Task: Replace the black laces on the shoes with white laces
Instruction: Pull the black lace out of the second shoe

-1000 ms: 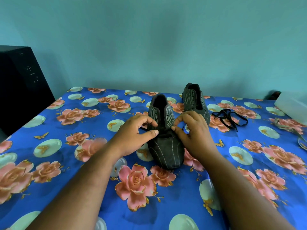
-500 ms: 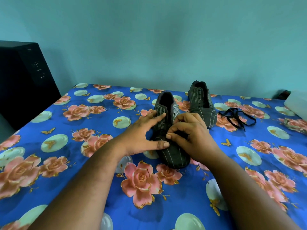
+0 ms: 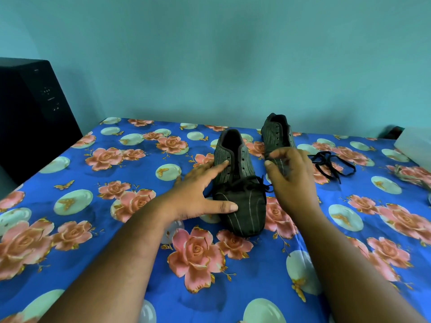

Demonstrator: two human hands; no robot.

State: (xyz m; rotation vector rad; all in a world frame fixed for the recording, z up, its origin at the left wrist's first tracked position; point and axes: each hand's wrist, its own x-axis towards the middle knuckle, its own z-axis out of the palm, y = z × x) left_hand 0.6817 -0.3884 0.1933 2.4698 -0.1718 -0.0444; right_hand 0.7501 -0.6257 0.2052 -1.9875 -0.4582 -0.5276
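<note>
The near dark striped shoe (image 3: 240, 206) stands mid-table with its toe toward me. Its upper eyelets are bare, and a black lace (image 3: 242, 185) lies bunched across the lower ones. My left hand (image 3: 198, 197) rests on this shoe with straight fingers, the index on its left side and the thumb on the toe. My right hand (image 3: 291, 180) hovers just right of the shoe. Its fingers curl toward the thumb, and a strand of the lace rises to them. The second shoe (image 3: 276, 131) stands behind, without a lace. A loose black lace (image 3: 331, 163) lies to its right.
A blue floral cloth (image 3: 116, 229) covers the table. A black speaker box (image 3: 30, 113) stands at the far left. At the right edge sit a white box (image 3: 415, 145) and a pale lace (image 3: 410, 174). A teal wall runs behind.
My right hand has lifted off the near shoe's vamp and moved up and right, which uncovers the bunched lace. My left hand has stayed spread on the shoe.
</note>
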